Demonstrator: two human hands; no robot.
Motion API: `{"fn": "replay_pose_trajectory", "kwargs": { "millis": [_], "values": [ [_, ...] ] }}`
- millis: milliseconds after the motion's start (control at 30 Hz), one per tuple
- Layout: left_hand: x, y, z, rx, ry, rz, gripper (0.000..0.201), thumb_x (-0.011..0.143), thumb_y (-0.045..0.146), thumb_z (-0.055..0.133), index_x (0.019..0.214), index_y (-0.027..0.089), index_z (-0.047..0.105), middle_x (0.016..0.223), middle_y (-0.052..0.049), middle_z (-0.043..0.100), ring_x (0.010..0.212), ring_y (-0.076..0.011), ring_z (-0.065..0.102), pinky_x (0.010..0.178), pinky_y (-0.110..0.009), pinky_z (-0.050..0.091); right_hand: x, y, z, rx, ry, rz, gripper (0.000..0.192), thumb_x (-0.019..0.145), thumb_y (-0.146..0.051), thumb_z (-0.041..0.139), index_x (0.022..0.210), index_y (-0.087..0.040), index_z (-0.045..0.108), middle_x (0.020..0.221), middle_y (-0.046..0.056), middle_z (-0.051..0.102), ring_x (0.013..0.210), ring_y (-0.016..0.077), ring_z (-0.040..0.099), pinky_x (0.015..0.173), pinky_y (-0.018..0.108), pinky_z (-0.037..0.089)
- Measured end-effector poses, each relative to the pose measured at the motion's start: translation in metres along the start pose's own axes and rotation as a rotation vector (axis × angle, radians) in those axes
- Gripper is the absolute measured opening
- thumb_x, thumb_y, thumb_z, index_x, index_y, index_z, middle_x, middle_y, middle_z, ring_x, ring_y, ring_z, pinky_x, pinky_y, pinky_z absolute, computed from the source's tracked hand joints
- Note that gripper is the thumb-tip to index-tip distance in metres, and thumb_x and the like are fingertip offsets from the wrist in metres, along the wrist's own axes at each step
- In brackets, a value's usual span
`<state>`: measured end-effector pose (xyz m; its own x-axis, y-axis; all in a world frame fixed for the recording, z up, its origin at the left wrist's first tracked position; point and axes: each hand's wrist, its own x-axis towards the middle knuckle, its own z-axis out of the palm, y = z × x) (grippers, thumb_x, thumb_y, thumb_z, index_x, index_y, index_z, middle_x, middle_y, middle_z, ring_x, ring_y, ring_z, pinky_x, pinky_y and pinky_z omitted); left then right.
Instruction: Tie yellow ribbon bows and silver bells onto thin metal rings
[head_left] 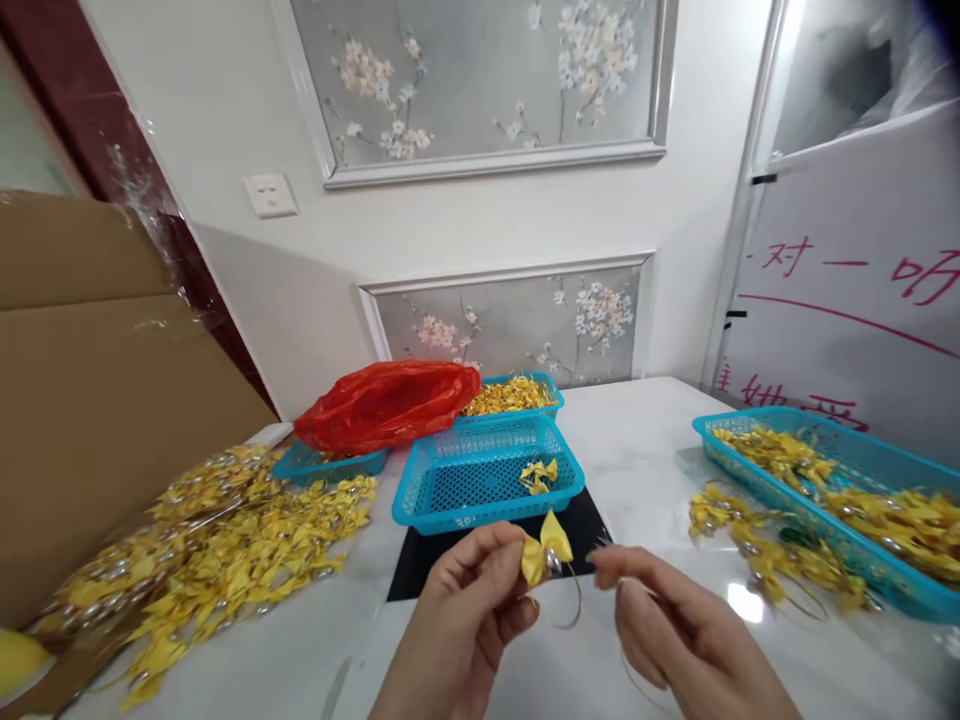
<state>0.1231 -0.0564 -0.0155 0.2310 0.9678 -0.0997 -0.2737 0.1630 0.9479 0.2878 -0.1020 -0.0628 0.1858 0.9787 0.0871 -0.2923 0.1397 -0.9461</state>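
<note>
Head view: left hand (465, 600) pinches a small yellow ribbon bow with a silver bead (545, 555) between its fingers, just in front of the middle turquoise plastic mesh basket (450, 490). Right hand (675, 630) has fingers pressed together, apparently on the bow's thin wire tail. One finished bow (538, 474) lies in that basket; a large loose heap of yellow pieces (225, 545) left of it remains on the white surface (645, 470).

Left hand (465, 610) pinches yellow bow (543, 553); right hand (675, 630) beside wire (574, 600); blue basket (450, 490) behind
</note>
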Motion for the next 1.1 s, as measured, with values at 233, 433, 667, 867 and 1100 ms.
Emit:
{"fn": "replay_pose_trajectory", "kwargs": {
  "millis": [233, 433, 667, 867, 1100],
  "values": [
    [-0.033, 0.007, -0.011, 0.348, 0.031, 0.244, 0.009, 0.073, 0.032, 0.080, 0.071, 0.022, 0.079, 0.066, -0.001, 0.074, 0.063, -0.0143, 0.064, 0.060, -0.018, 0.051, -0.006, -0.013, 0.031, -0.103, -0.186, -0.102, 0.033, 0.084, -0.054, 0.065, 0.078, -0.021, 0.070, 0.070, -0.001, 0.053, 0.060, 0.0114, 0.044, 0.055, 0.023, 0.034],
    [-0.033, -0.006, -0.024, 0.144, 0.065, 0.215, 0.031, 0.075, 0.046, 0.076, 0.099, 0.026, 0.076, 0.084, -0.003, 0.075, 0.078, -0.0204, 0.068, 0.071, -0.026, 0.055, -0.006, -0.010, 0.038, -0.238, -0.129, -0.141, 0.033, 0.088, -0.048, 0.061, 0.071, -0.020, 0.066, 0.065, -0.001, 0.051, 0.057, 0.0113, 0.043, 0.052, 0.023, 0.034],
    [-0.030, -0.007, -0.020, 0.101, -0.076, 0.062, 0.025, 0.074, 0.037, 0.080, 0.061, 0.018, 0.070, 0.061, 0.001, 0.063, 0.062, -0.0134, 0.054, 0.064, -0.023, 0.045, -0.010, -0.007, 0.047, -0.248, -0.083, -0.141, 0.038, 0.086, -0.053, 0.061, 0.069, -0.019, 0.062, 0.063, -0.002, 0.047, 0.055, 0.0110, 0.040, 0.050, 0.023, 0.034],
    [-0.030, -0.014, -0.017, -0.132, -0.126, -0.062, 0.026, 0.063, 0.037, 0.088, 0.059, 0.017, 0.072, 0.056, 0.002, 0.062, 0.057, -0.0101, 0.053, 0.063, -0.021, 0.045, -0.006, 0.002, 0.049, -0.188, -0.075, -0.017, 0.047, 0.081, -0.064, 0.062, 0.074, -0.018, 0.063, 0.060, -0.003, 0.049, 0.055, 0.0107, 0.043, 0.051, 0.022, 0.035],
    [-0.027, -0.016, -0.025, -0.381, 0.011, -0.197, 0.024, 0.052, 0.029, 0.095, 0.062, 0.019, 0.075, 0.061, 0.000, 0.071, 0.060, -0.0107, 0.063, 0.066, -0.021, 0.050, -0.004, 0.022, 0.038, -0.031, -0.012, 0.095, 0.051, 0.077, -0.068, 0.065, 0.093, -0.019, 0.066, 0.070, -0.002, 0.049, 0.054, 0.0084, 0.036, 0.050, 0.023, 0.027]
  ]
}}
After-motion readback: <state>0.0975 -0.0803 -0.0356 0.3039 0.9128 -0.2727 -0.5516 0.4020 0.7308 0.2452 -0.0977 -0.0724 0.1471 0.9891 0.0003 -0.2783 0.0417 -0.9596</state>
